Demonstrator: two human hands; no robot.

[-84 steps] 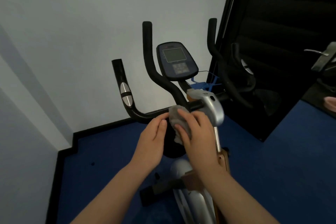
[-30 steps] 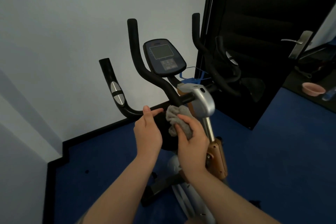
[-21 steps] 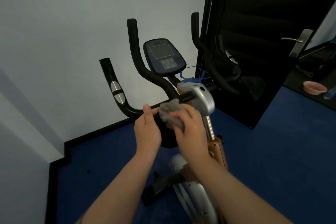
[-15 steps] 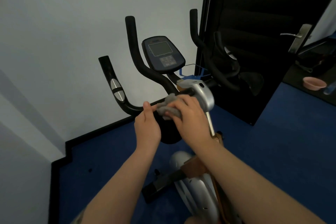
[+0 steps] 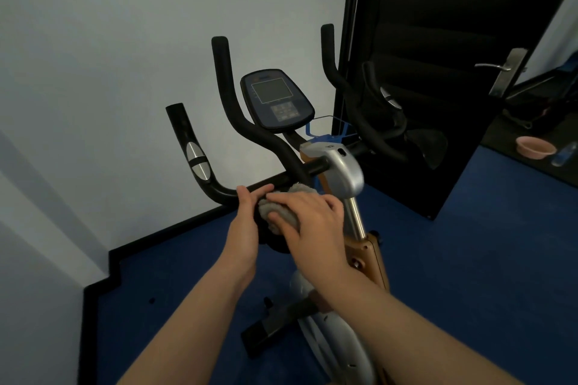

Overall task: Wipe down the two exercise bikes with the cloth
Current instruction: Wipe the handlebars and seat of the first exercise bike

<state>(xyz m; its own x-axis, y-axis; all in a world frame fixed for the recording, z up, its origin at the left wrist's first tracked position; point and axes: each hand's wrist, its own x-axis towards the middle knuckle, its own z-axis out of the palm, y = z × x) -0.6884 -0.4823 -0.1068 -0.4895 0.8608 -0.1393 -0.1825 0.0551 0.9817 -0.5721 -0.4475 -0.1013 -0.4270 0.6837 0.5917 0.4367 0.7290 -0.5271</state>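
Head camera: A person's right hand (image 5: 312, 219) presses a bunched grey cloth (image 5: 278, 212) onto the black handlebar (image 5: 225, 194) of an exercise bike (image 5: 331, 166), fingers curled over the fabric and clamped on it, just left of the silver stem housing (image 5: 341, 169). The left hand (image 5: 247, 225) grips the same bar immediately beside the cloth, thumb on top, fingers wrapped under. The console (image 5: 276, 98) stands above, untouched, near the white wall (image 5: 109, 56). Only 1 bike is in view; whether a 2nd stands nearby cannot be told. Likely risks: the loosely bunched cloth could slide out from under the palm as it passes the bend in the bar, or snag where the bar meets the housing; the steadying left hand sits in the cloth's path and may block the stroke, leaving that stretch unwiped; a hard push could rock the bike toward the dark door (image 5: 453, 72) on the blue carpet (image 5: 469, 259)
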